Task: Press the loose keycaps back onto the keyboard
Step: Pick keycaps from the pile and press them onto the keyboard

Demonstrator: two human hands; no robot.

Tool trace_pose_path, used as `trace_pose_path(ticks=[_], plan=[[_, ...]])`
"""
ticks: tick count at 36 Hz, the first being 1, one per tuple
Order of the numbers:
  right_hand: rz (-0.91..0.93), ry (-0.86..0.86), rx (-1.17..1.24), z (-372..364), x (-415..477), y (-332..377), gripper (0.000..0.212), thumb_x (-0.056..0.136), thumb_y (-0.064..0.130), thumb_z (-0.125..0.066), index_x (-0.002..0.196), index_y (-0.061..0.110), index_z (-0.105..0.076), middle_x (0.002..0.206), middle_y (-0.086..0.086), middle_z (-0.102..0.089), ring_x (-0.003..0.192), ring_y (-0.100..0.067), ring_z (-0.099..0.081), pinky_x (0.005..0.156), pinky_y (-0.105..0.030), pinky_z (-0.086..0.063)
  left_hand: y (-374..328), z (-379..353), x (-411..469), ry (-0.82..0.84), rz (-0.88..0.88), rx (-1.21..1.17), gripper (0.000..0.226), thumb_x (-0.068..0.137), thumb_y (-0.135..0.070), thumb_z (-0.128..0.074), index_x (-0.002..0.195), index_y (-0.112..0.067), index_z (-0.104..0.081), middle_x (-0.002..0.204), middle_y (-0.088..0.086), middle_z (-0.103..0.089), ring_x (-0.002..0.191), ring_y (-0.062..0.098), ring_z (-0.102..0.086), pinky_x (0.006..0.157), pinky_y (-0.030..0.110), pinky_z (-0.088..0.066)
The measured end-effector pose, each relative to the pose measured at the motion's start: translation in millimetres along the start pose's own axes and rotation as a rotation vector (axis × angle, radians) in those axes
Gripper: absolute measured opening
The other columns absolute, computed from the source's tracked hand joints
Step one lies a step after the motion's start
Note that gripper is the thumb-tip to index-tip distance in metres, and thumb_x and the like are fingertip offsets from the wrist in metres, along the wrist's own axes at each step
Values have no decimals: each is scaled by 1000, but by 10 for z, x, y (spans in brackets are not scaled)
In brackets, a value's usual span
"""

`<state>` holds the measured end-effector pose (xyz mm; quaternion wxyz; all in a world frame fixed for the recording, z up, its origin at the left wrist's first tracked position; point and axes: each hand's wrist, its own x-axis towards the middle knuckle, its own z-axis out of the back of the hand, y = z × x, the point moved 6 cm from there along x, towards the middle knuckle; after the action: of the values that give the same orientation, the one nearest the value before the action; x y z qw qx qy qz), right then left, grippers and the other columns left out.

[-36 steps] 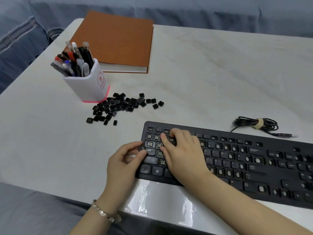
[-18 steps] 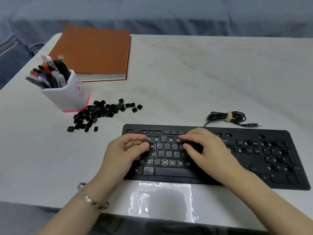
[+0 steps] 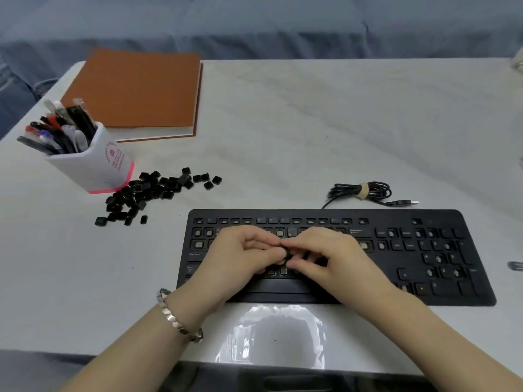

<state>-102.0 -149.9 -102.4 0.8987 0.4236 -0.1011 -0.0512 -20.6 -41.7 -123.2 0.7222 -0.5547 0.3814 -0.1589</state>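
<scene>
— Where's the small square black plastic keycap (image 3: 287, 252)?
— Pinched between curled fingertips of the left hand (image 3: 242, 257) and right hand (image 3: 335, 263), over the middle of the flat matte black keyboard (image 3: 441, 222); pale bare sockets (image 3: 199, 244) dot its rows.

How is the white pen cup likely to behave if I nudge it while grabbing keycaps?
Probably top-heavy: the pen cup is crammed with pens that stick out and lean sideways, so a high nudge may tip it. A low push would likely slide it on the smooth table. The keycap pile sits at its base, so caps would probably scatter.
</scene>
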Motion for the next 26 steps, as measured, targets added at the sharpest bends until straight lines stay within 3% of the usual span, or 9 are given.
trace_pose_path(ticks=[5,12,15,18,20,21,23,26], plan=[[-7,-18,-5,22,6,-3,29,74,9,-73,100,21,-71,77,16,-56,75,3,-54,67,-7,-42,5,16,4,6,-5,5,14,74,-3,-73,81,-15,-70,67,-1,-71,63,3,-63,54,12,-46],[41,0,-28,21,-57,23,20,73,8,-75,91,15,-72,77,5,-61,73,-3,-55,62,-8,-43,18,-42,2,18,-10,4,31,74,-4,-73,97,-16,-58,69,-1,-72,60,3,-64,50,13,-44],[-9,-78,-47,160,-101,-68,22,69,7,-78,89,14,-72,77,6,-61,74,-4,-56,62,-10,-44,3,-54,16,-20,-63,10,27,78,-4,-69,98,-17,-56,69,0,-71,63,6,-65,52,14,-46],[-115,-217,-65,420,-180,-251,21,68,7,-78,85,17,-72,74,8,-62,74,-6,-57,62,-12,-44,-29,37,-13,-154,-254,268,20,81,-13,-67,91,-28,-58,86,-11,-67,76,-6,-60,71,7,-44],[-192,-268,-89,563,-262,-383,24,68,7,-78,83,24,-69,72,10,-62,74,-8,-57,62,-11,-43,-61,77,-88,-233,-412,557,20,84,-16,-63,98,-30,-59,104,-22,-59,99,-13,-51,87,0,-32],[-225,-280,-99,607,-309,-441,26,68,7,-78,82,26,-68,71,11,-62,73,-8,-57,62,-9,-42,-48,80,-114,-250,-462,653,22,86,-17,-62,106,-25,-61,113,-21,-55,112,-11,-45,96,3,-26],[-276,-286,-123,636,-404,-522,26,67,6,-78,81,26,-69,66,10,-60,70,-6,-55,61,-6,-39,43,69,-143,-256,-507,780,33,86,-21,-63,119,-15,-59,128,-12,-49,130,3,-35,108,21,-23],[-309,-254,-210,538,-527,-550,21,65,11,-80,82,21,-74,57,9,-50,63,-6,-51,62,-4,-36,210,29,-171,-239,-483,935,59,83,-39,-63,133,-13,-47,143,-3,-39,137,11,-25,114,39,-20]])
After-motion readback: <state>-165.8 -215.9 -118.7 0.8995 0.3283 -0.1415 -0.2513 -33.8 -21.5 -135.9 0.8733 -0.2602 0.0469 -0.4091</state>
